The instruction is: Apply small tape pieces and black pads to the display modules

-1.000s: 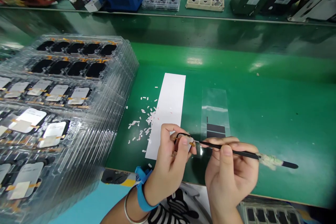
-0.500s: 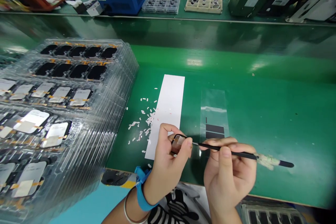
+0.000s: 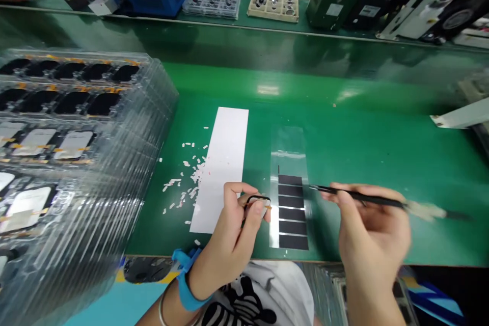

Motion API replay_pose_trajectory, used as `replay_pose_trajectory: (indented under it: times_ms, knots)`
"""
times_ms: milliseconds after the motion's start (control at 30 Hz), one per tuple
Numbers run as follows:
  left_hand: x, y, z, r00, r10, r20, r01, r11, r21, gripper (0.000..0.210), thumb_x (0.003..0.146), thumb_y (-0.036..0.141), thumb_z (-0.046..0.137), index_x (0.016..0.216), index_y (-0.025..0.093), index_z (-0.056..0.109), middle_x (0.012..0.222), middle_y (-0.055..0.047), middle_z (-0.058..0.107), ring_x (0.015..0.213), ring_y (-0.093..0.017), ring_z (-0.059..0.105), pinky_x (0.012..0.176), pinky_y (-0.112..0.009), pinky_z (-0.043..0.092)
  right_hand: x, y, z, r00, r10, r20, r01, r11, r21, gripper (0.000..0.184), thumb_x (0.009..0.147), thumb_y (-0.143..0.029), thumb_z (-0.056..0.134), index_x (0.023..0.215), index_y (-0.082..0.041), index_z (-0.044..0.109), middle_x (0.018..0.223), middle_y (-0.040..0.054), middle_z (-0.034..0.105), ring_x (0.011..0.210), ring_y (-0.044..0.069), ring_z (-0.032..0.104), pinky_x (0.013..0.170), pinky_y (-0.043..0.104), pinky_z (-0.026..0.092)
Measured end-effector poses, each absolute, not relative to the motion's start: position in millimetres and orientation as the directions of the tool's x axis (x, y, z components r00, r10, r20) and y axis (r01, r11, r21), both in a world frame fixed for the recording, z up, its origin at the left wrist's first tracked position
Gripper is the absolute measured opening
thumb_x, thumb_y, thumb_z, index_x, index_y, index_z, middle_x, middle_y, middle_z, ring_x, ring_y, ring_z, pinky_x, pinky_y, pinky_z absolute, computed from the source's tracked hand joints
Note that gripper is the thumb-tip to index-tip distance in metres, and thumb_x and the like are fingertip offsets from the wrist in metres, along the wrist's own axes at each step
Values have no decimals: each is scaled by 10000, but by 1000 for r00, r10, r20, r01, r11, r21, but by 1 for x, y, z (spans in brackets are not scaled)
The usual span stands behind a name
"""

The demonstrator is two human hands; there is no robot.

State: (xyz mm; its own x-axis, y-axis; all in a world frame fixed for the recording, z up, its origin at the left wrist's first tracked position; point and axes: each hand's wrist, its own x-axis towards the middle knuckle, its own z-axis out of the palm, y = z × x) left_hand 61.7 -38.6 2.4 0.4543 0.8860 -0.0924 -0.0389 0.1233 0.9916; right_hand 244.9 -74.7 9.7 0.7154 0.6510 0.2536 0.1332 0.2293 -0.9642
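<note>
My left hand [image 3: 235,237] pinches a small display module [image 3: 264,208] between thumb and fingers. It has a black rim, a pale back and a bit of orange flex cable, and the fingers hide much of it. My right hand [image 3: 376,237] is closed around black tweezers [image 3: 378,200], which have pale wrapping near the rear end. Their tips point left, apart from the display module, close to the right edge of a clear film sheet [image 3: 288,137]. Several black rectangular strips [image 3: 292,214] sit in a column on that sheet, between my hands.
Left of the film lies a white paper strip [image 3: 225,147], with many tiny pale scraps [image 3: 196,173] scattered beside it. Tall stacked clear trays [image 3: 153,107] of display modules fill the left side. A raised shelf [image 3: 214,23] at the back carries boxes and trays of round parts.
My right hand has drawn the tweezers rightward, away from the display module. More black strips on the film are uncovered. The whole view has shifted, with bench items appearing farther left.
</note>
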Motion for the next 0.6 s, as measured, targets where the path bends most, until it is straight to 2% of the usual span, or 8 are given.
replay_pose_trajectory:
  times_ms: [100, 167, 333, 467, 600]
  knots:
    - [67, -39, 3, 559, 823, -99, 65, 76, 995, 149, 1084, 374, 292, 1088, 246, 367, 948, -27, 625, 733, -130, 552, 684, -296, 456, 270, -63, 1, 535, 825, 180, 110, 143, -984, 295, 795, -303, 822, 926, -195, 581, 835, 35, 737, 679, 166, 737, 668, 278, 638]
    - [71, -38, 5, 609, 785, -111, 149, 24, 989, 179, 1083, 364, 290, 1086, 234, 412, 963, -41, 630, 777, -149, 591, 699, -316, 459, 281, -52, -4, 454, 876, 166, 114, 128, -985, 327, 795, -365, 821, 931, -205, 570, 811, 16, 727, 673, 161, 736, 657, 274, 642]
    - [79, -32, 9, 626, 771, -116, 290, -92, 953, 235, 1073, 361, 314, 1072, 215, 498, 780, -2, 559, 669, -158, 556, 610, -299, 401, 288, -25, -10, 326, 937, 128, 93, 103, -990, 365, 814, -428, 787, 947, -209, 527, 778, -10, 689, 656, 159, 733, 634, 278, 638]
    - [82, -29, 9, 617, 777, -123, 339, -121, 933, 221, 1070, 327, 312, 1097, 204, 494, 854, -38, 593, 753, -185, 581, 603, -295, 381, 279, -9, -16, 268, 958, 101, 66, 86, -994, 370, 821, -439, 765, 954, -205, 511, 799, -4, 675, 646, 169, 735, 608, 287, 642]
    - [84, -28, 11, 625, 771, -126, 348, -130, 928, 225, 1067, 282, 290, 1111, 198, 494, 866, -59, 598, 791, -209, 597, 589, -300, 372, 273, -4, -21, 294, 950, 109, 63, 95, -994, 352, 835, -428, 751, 952, -213, 498, 772, -29, 656, 650, 164, 737, 619, 286, 645]
